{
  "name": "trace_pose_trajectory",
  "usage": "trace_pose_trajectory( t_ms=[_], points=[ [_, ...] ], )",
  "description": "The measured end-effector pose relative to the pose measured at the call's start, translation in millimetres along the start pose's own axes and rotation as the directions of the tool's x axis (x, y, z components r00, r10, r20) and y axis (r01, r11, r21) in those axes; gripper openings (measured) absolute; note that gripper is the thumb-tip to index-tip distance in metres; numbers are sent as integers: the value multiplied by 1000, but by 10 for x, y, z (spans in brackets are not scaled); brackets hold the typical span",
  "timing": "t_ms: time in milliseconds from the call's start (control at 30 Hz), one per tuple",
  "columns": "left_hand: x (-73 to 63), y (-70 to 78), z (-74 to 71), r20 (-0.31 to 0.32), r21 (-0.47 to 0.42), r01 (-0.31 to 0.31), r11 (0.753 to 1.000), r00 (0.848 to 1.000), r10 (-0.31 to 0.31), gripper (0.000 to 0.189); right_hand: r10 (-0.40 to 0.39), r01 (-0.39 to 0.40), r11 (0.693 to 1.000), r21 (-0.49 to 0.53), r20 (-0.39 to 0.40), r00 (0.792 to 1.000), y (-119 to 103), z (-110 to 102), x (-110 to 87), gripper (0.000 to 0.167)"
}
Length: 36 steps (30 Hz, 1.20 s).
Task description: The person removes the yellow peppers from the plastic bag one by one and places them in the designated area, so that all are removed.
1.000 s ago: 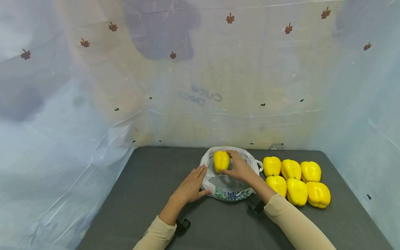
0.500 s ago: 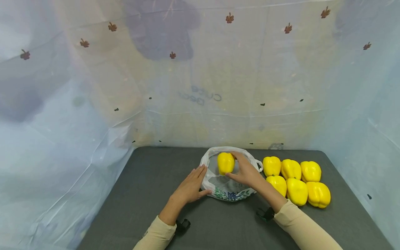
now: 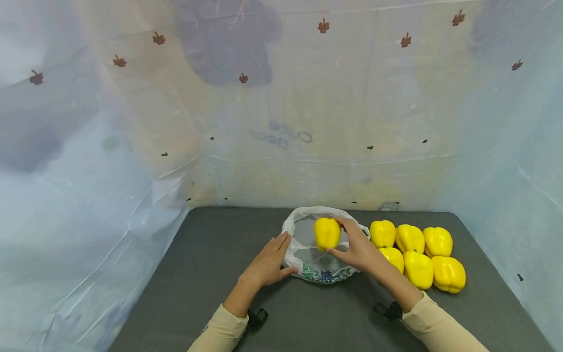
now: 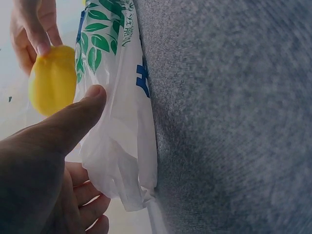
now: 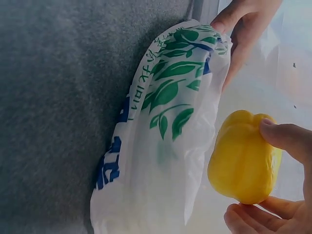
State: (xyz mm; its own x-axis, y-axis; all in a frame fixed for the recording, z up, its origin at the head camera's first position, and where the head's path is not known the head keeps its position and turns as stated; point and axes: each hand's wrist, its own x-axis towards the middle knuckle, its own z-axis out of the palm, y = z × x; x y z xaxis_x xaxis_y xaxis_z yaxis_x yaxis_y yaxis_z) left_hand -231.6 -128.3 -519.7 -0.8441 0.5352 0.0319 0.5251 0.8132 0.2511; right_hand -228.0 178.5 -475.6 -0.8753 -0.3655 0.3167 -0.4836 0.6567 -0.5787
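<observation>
My right hand [image 3: 357, 248] pinches a yellow bell pepper [image 3: 327, 234] between thumb and fingers, above the mouth of a white plastic bag [image 3: 323, 276]. In the right wrist view the thumb presses the top end of the pepper [image 5: 243, 158], with fingers under its other end. The bag stands with its mouth spread wide and bears green leaves and blue lettering. My left hand [image 3: 269, 261] rests along the bag's left side, fingers straight and thumb apart. The left wrist view has this thumb in front of the bag wall [image 4: 117, 126] and the other fingers beside it.
Several yellow bell peppers [image 3: 418, 270] stand in two rows just right of the bag, close behind my right forearm. The dark grey table [image 3: 211, 249] runs back to a pale printed curtain [image 3: 281, 122] that hangs behind and at both sides.
My right hand has carried the pepper to the right and a little nearer to me, from the left part of the bag's mouth to its middle. The left hand and bag stay put.
</observation>
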Motion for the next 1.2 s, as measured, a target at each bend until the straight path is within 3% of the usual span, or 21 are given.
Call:
trace_pose_trajectory(
  t_ms=[200,967,1200],
  points=[
    [5,-6,5,-2,-2,5,1000,1000,-5,100,-24,24,1000,10,-20,1000,21,-79,-99,90],
    [-20,10,-31,18,3,12,1000,1000,-12,99,-8,5,997,-81,-32,999,7,-322,-589,92],
    [-29,21,-47,-3,-16,3,1000,1000,-3,98,9,-12,996,-92,-33,999,41,-384,-735,91]
  ],
)
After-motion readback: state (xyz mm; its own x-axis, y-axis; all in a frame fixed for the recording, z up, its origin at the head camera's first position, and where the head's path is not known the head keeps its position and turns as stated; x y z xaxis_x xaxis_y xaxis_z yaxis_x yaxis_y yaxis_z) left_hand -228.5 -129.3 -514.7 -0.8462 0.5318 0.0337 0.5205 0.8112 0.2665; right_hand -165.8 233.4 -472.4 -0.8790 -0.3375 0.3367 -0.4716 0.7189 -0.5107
